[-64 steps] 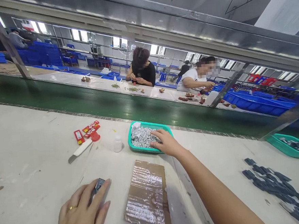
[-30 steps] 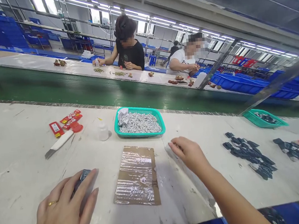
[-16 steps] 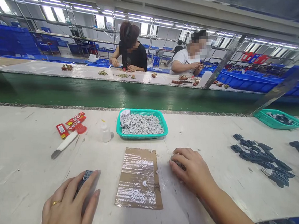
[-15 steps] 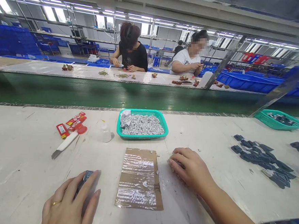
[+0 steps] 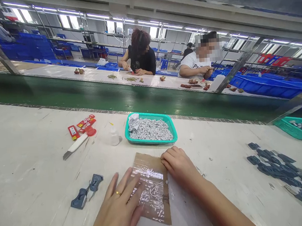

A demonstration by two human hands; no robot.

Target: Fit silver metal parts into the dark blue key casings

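Note:
A brown cardboard sheet [image 5: 167, 208] covered in shiny clear tape or film lies on the table in front of me. My left hand [image 5: 121, 204], a ring on one finger, rests open with spread fingers over the sheet's left side. At the sheet's upper right edge is my right hand [image 5: 179, 162], its fingers bent and closed on that edge; the fingertips are partly hidden. Left of my left hand lie two dark blue-grey moulded pieces [image 5: 86, 191], close together on the table.
Beyond the sheet stands a green basket [image 5: 128, 137] of small grey-white pieces. Left of it are a small glue bottle [image 5: 114, 137], a white-handled scraper [image 5: 77, 145] and red packets [image 5: 84, 124]. Dark moulded pieces [image 5: 286, 169] and another green basket [image 5: 294, 134] lie right. Two people work opposite.
My left hand has left the dark pieces and moved right onto the cardboard sheet. My right hand has shifted from the table beside the sheet to its upper right edge. The view has turned slightly left.

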